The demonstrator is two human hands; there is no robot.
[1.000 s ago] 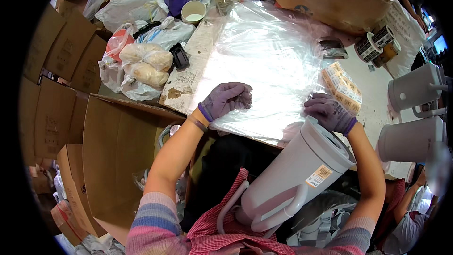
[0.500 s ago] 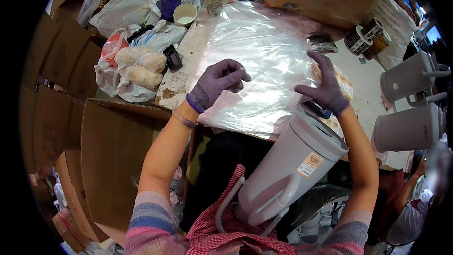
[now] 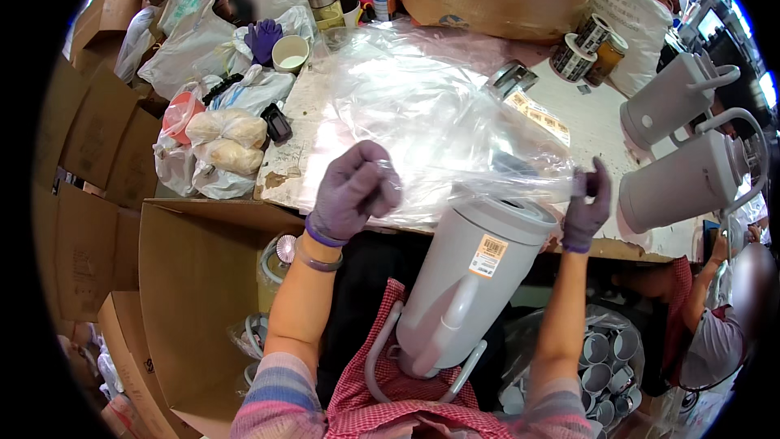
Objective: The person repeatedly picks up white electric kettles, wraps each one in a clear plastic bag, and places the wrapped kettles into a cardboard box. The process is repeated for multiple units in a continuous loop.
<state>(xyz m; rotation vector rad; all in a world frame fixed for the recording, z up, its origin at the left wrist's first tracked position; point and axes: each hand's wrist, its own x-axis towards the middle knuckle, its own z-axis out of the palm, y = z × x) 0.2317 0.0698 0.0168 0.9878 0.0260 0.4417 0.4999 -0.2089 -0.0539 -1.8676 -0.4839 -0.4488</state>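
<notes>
Mid-frame, the left hand (image 3: pixel 351 191) pinches film (image 3: pixel 532 185); the right hand (image 3: pixel 589 210) is half-curled, hold unclear. Slack could snag the jug (image 3: pixel 440 276).

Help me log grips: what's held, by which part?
Left hand: bag, seemingly pinched by its left edge. Right hand: at its right edge, grip unclear.

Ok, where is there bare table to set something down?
Bare tabletop shows between the label sheet and grey pitchers; another strip runs between the black object and plastic film. Bags crowd the far left.
</notes>
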